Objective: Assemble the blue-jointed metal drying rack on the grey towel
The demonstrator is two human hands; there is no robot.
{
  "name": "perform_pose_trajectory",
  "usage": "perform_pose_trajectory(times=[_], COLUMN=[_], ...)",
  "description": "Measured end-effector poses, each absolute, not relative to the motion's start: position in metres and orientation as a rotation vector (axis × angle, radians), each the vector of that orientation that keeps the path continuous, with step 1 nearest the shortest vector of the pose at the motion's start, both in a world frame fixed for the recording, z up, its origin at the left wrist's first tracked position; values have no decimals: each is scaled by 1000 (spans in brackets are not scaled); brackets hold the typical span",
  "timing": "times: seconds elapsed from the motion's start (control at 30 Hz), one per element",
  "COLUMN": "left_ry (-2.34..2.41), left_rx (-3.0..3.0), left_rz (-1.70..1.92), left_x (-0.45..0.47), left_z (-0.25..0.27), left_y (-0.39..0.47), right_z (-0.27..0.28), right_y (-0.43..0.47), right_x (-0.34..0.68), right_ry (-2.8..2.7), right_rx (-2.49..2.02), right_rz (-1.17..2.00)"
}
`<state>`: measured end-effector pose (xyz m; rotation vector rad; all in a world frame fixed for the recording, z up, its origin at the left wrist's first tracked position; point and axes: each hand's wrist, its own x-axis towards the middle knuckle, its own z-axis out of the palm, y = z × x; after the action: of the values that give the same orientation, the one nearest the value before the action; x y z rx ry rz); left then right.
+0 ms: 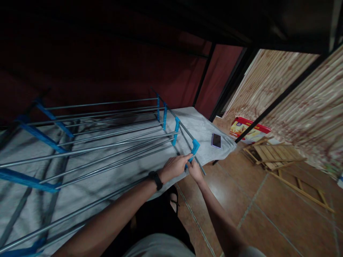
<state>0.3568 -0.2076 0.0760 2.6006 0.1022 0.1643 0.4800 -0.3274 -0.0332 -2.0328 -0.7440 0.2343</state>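
A rack (112, 142) of thin metal tubes and blue plastic brackets lies across the bed-like surface in front of me. Its nearest right-hand blue bracket (196, 145) is fitted on a long metal tube that runs along the rack's right end. My left hand (175, 166), with a black band on the wrist, has its fingers closed on the lower part of this bracket. Right beside it, my right hand (195, 170) grips the same bracket's lower end near the tube. My fingers cover where the bracket meets the nearest crossbar.
A grey cloth (187, 113) covers the surface under the rack. A phone (216, 140) lies on it to the right. Beyond stand a red and yellow box (249, 129) and a folded wooden chair (281, 152) on the tiled floor. Dark posts (205, 73) frame the surface.
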Motion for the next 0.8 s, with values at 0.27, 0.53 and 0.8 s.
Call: perform_pose_trajectory(times=[0.27, 0.53, 0.8], left_ry=[76, 127, 125], left_rx=[2624, 2569, 2559], left_rz=[105, 95, 112], left_x=[358, 363, 362], left_z=[73, 69, 65], left_y=[-196, -193, -191], right_z=[-34, -34, -31], right_y=[-329, -327, -327], right_x=[482, 483, 480], right_ry=[-769, -787, -784], right_rx=[-1948, -1970, -1982], right_rz=[256, 258, 269])
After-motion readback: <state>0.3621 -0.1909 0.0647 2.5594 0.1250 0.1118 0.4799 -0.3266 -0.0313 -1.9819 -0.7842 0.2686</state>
